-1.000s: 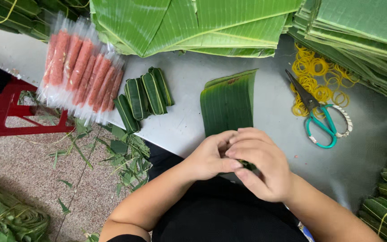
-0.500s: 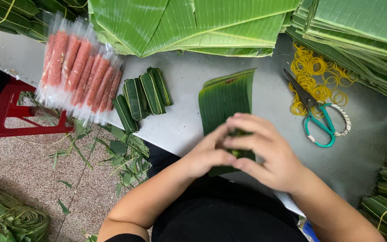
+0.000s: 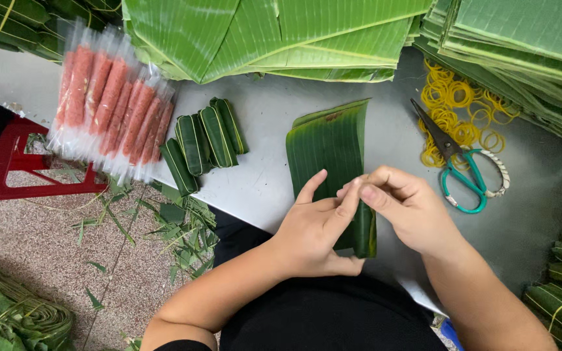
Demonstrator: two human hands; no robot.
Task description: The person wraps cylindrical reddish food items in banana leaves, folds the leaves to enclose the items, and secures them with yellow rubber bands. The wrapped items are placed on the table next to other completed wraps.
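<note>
Banana leaf (image 3: 330,153) between both hands (image 3: 359,214)

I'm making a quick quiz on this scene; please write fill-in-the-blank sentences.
1. Both hands fold a dark green ____ strip.
2. The teal-handled scissors lie beside a heap of ____ rubber bands.
3. Four finished leaf-wrapped parcels lie beside ____ sausages in clear plastic sleeves.

Missing words: leaf; yellow; pink

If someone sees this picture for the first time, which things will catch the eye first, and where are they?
In the centre, the left hand and right hand fold the near end of a dark green leaf strip on the grey table. At the upper left lie pink sausages in clear wrappers, and at the right teal-handled scissors rest beside yellow rubber bands.
</note>
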